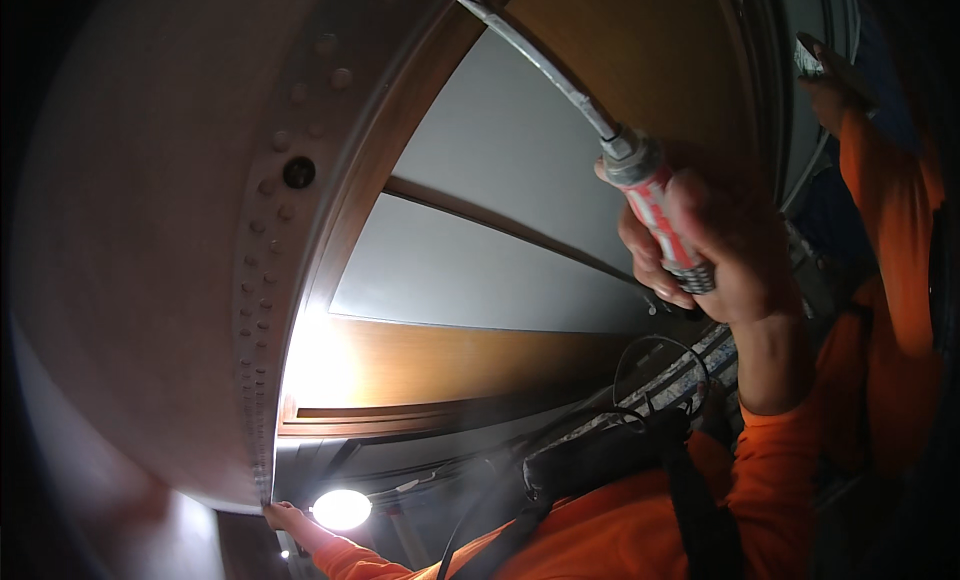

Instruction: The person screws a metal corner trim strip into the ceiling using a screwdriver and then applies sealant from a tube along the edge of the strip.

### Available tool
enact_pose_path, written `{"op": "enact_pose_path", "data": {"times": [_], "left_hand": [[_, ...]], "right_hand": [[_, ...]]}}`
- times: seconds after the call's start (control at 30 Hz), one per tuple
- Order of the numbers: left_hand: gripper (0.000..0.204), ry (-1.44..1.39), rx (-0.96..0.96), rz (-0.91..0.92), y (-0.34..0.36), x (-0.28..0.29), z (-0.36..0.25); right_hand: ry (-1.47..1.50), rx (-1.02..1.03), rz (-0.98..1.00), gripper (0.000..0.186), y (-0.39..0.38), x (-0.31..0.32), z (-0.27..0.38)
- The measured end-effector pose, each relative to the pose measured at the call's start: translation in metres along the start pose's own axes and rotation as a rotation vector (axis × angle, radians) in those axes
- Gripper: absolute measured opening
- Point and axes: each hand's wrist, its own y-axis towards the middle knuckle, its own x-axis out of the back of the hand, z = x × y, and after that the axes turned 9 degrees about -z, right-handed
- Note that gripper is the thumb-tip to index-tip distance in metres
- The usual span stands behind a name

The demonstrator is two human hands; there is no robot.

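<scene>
My right hand (720,240) is wrapped round the red-and-white handle of a long steel tool (545,70) with a flattened tip. The tip sits at the upper edge of a grey riveted strip (282,210); I cannot tell if it touches. The strip borders a broad, curved, dull panel (140,240). My left hand (283,515), small at the bottom of the view, has its fingers on the lower end of that panel's edge, apparently gripping it.
Beyond the strip are wood framing (470,365) and pale boards (460,240). A bright round lamp (340,508) glows low down. A black strap and cables (650,380) lie across my orange clothing. At right, a person's orange-sleeved arm (880,210) holds a small object.
</scene>
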Motion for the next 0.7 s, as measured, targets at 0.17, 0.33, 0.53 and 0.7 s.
{"op": "enact_pose_path", "data": {"times": [0.17, 0.33, 0.53, 0.7], "left_hand": [[0.024, 0.072, -0.041, -0.185, 0.04, -0.014, 0.027], [0.024, 0.077, 0.009, -0.197, 0.027, -0.016, 0.021], [0.023, 0.09, 0.015, -0.208, 0.018, -0.016, 0.012], [0.023, 0.098, 0.019, -0.232, 0.015, -0.019, 0.012]], "right_hand": [[0.098, -0.198, 0.056, 0.056, 0.002, 0.011, 0.013], [-0.389, 0.298, -0.109, 0.058, 0.004, 0.021, -0.001], [-1.057, 1.237, -0.438, 0.04, 0.023, 0.022, -0.022], [-1.162, 1.316, -0.377, 0.034, 0.023, 0.025, -0.018]]}}
